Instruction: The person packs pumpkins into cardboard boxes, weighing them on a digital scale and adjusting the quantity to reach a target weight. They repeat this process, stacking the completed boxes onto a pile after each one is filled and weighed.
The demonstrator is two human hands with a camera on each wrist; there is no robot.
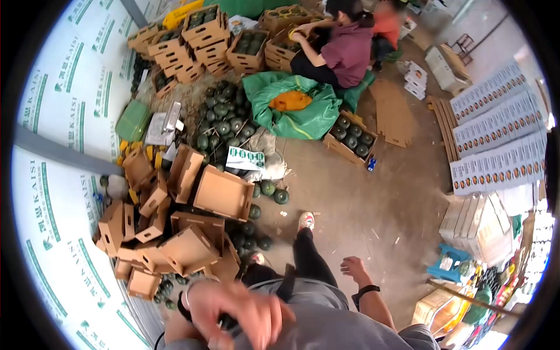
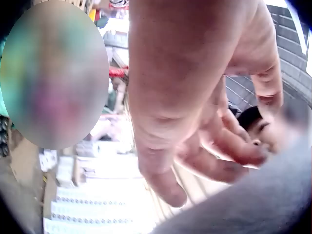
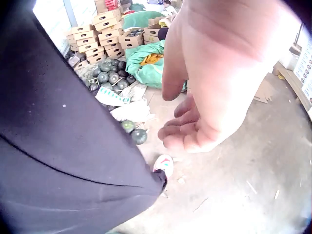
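Observation:
My left hand [image 1: 242, 315] is raised in front of the grey shirt, blurred in the head view. In the left wrist view the fingers of the left hand [image 2: 195, 92] droop, loosely bent and apart, close to the grey cloth, with nothing between them. My right hand [image 1: 354, 268] hangs beside the right thigh over the concrete floor. Seen from the right wrist, the right hand [image 3: 214, 83] has loosely curled fingers and holds nothing. Nearest the feet are dark green round squashes [image 1: 249, 244], lying beside open cardboard boxes [image 1: 224, 192] on the left.
A heap of squashes [image 1: 224, 111] lies further forward, next to a green sack [image 1: 297, 119]. A filled box [image 1: 350, 137] stands on the floor. Beyond, a person in a maroon shirt [image 1: 350, 49] sits by stacked boxes [image 1: 207, 35]. Printed white cartons [image 1: 496, 140] and a blue stool [image 1: 448, 262] are at right.

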